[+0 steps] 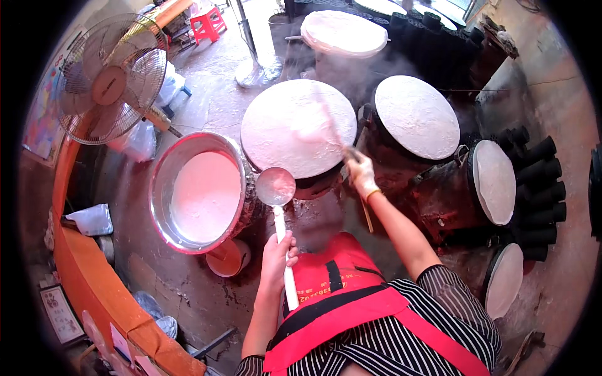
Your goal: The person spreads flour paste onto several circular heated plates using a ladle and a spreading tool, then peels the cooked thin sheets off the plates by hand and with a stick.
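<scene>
My left hand [278, 257] is closed around the white handle of a metal ladle [276, 187], whose bowl has batter residue in it. The bowl hangs between a large metal basin [157, 199] of pale batter [205, 192] and a round griddle [295, 176]. My right hand [361, 173] grips the handle of a spreading tool [331, 122]. Motion blurs the tool's far end over the griddle, so its shape is unclear. A thin white batter layer [277, 113] covers that griddle, with a thicker wet patch near its middle.
More round griddles with white sheets stand behind and to the right, including one on a drum stove [437, 202]. Dark cylindrical coal briquettes [541, 188] are stacked at right. A fan [110, 84] stands at left, above an orange counter [94, 282]. Below the basin sits a small bucket [230, 258].
</scene>
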Motion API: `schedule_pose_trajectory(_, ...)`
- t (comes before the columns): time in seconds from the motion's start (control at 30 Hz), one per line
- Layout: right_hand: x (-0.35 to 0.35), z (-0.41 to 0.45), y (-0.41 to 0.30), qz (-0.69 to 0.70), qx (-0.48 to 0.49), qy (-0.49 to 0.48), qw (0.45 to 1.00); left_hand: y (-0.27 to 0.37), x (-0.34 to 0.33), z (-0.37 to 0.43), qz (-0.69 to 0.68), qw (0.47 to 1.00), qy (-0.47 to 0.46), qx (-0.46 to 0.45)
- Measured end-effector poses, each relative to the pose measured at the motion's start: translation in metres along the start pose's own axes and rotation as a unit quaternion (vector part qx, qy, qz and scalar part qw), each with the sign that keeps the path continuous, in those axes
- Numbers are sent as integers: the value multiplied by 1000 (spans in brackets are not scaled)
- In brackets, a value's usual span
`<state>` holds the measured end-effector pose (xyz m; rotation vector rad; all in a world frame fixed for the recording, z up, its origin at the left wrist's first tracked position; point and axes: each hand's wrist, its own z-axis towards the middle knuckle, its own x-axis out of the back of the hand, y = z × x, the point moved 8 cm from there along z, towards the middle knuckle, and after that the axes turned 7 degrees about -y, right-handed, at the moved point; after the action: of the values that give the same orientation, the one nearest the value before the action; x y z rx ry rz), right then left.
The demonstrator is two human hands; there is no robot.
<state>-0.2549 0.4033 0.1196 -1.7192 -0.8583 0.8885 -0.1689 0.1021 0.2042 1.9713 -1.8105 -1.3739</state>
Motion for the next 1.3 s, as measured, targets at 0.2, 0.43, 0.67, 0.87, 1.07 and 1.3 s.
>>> schedule_pose_trajectory(0.2,9,-38,8,-76,-81,-115,987,16,9,38,73,997,27,-11)
schedule_pose_trajectory(0.43,19,-92,21,3,-83,29,996,54,1,152,173,982,1,-72)
schedule_pose_trajectory(0.67,-51,-102,61,99,-197,-112,969,35,-47,160,-282,948,-84,124)
schedule_pose_trajectory(0.87,3,-72,-5,-16,-35,7,999,93,-24,40,-146,973,-140,108)
schedule_pose_trajectory(1.07,-61,-133,42,-277,36,-150,948,74,72,13,-108,981,-35,158)
schedule_pose_trajectory(1.3,5,-155,67,-294,98,17,951,45,95,-17,-68,986,11,151)
